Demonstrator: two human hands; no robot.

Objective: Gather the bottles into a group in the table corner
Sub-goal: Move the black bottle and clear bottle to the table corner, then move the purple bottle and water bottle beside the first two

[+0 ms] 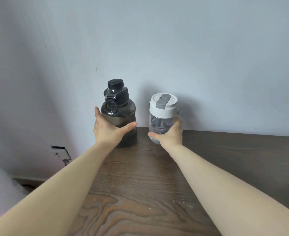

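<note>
Already the dark wooden table [140, 193] carries both bottles at its far left corner, against the wall [157, 40]. The big smoky black bottle [121, 114] stands on the wood there, the left hand [108, 129] wrapped around its near side. Just beside it but apart, the small clear bottle [160, 122] with the white lid seems raised and tilted in the right hand [170, 133], which clasps its lower body. Judging by this, only setting it down close remains.
</note>
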